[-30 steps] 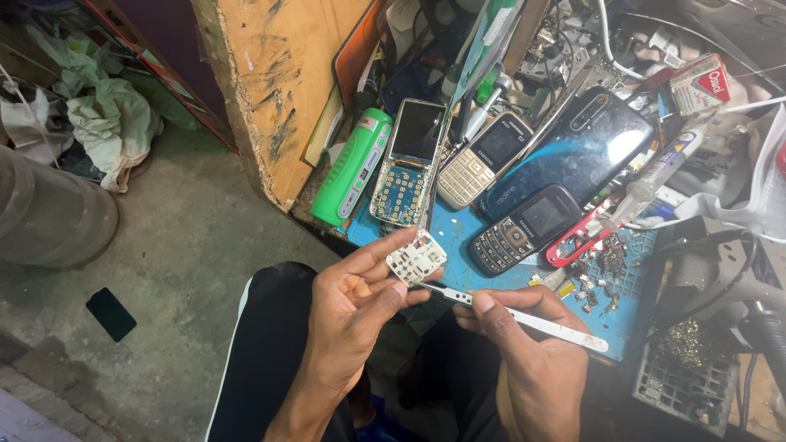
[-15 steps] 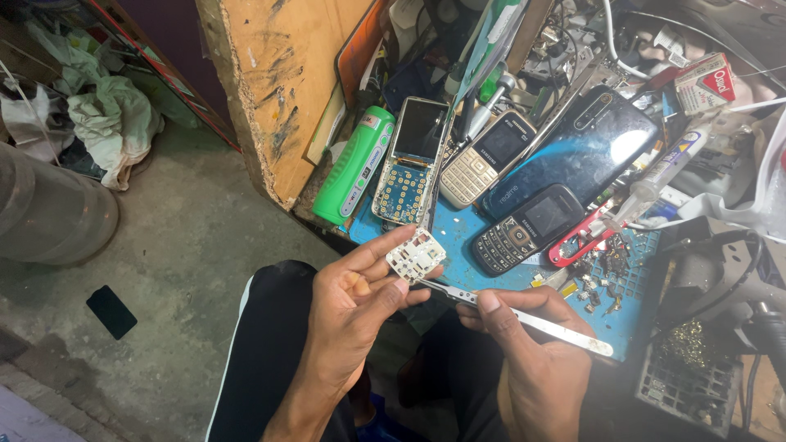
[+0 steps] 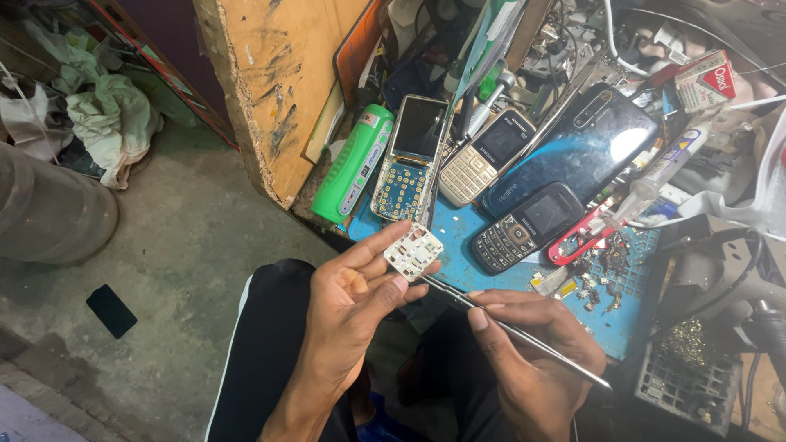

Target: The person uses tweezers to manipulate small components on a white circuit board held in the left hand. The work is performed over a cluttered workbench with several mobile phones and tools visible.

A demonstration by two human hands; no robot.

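The left hand (image 3: 360, 295) was raised palm-up above the person's lap, its fingers curled and its thumb and fingertips pinched on a small white keypad frame (image 3: 413, 251), which was held tilted just in front of the table's near edge. The right hand (image 3: 532, 360) was closed in a pen-like grip on thin metal tweezers (image 3: 516, 331); their tip pointed left and lay just below the keypad frame, close to the left thumb. Whether the tip touched the frame could not be told.

On the blue mat (image 3: 622, 303) of the table lay a black keypad phone (image 3: 524, 227), a gold keypad phone (image 3: 487, 157), a stripped phone with bare blue board (image 3: 409, 160) and a large dark smartphone lying face down (image 3: 585, 147). A green cylindrical torch (image 3: 354, 162) rested at the mat's left edge, against a wooden board (image 3: 278, 82). A red-handled tool (image 3: 577, 241) lay beside the black phone. A small dark rectangular object (image 3: 112, 310) lay on the concrete floor (image 3: 180, 262), well apart.
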